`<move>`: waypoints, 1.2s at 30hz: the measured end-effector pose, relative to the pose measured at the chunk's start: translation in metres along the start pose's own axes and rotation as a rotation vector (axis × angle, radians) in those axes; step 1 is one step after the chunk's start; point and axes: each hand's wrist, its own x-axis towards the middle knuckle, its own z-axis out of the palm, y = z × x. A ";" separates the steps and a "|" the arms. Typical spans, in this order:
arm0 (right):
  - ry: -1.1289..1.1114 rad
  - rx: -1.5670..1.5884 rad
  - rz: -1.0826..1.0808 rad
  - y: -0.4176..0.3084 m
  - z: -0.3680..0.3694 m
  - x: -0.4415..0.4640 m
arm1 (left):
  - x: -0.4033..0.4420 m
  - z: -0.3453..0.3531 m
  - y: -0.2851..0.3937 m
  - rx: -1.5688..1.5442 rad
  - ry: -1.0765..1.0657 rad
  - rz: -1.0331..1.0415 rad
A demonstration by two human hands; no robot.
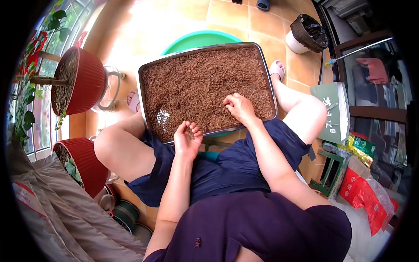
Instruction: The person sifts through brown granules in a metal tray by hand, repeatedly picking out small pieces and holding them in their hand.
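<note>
A wide metal-rimmed tray (269, 83) rests across my lap, filled with loose brown shreds or grains (196, 83) whose exact kind I cannot make out. Near its left front corner is a bright white patch (163, 116). My left hand (189, 139) is turned palm up at the tray's front edge, fingers curled around a few small brown bits. Over the right front part of the tray, my right hand (240, 108) has bent fingers, their tips at the surface of the brown material. Whatever those fingertips pinch is too small to tell.
A green basin (200, 36) shows beyond and under the tray. Red ribbed plant pots (89, 78) stand at left. At right are a bin with a black bag (307, 34), a green-covered box or book (327, 111), and red plastic packaging (362, 192).
</note>
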 end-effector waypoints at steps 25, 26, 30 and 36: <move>-0.294 1.219 0.336 -0.032 -0.017 0.015 | -0.008 0.010 0.000 0.045 -0.004 0.004; -0.262 1.131 0.323 -0.032 -0.017 0.016 | -0.009 0.010 0.001 0.041 0.000 0.001; 0.024 0.992 0.463 0.005 -0.013 0.022 | -0.003 -0.001 0.004 0.023 0.029 -0.001; 0.096 0.346 0.291 0.023 0.006 0.017 | -0.003 -0.002 0.004 0.039 0.059 -0.021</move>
